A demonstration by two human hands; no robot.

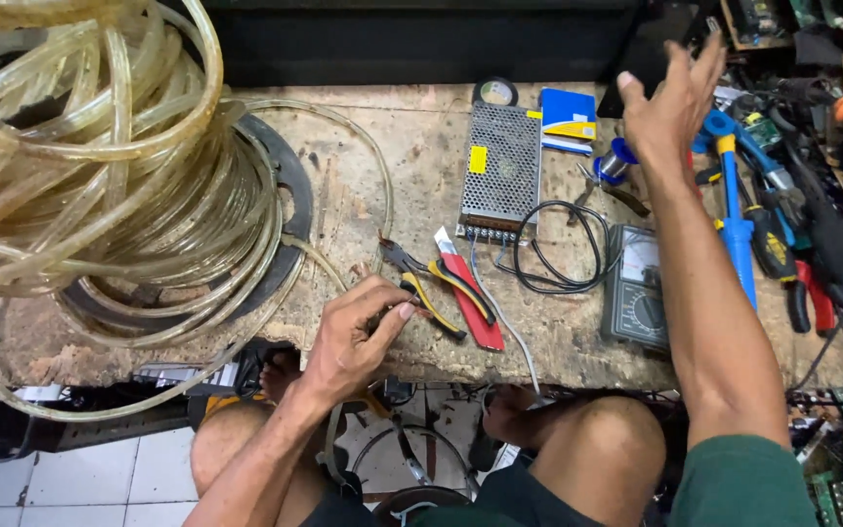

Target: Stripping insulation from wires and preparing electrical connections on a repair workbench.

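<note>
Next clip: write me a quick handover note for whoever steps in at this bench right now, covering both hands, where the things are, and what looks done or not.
Left hand: fingers closed at the end of the clear yellowish plastic tube, beside the yellow-handled pliers.
Right hand: open, raised over the tool clutter at the far right, holding nothing.
The coil of tube fills the left of the worn wooden bench; the perforated metal box sits mid-bench, a red utility knife beside the pliers.
Pliers and knife lie unheld.
</note>
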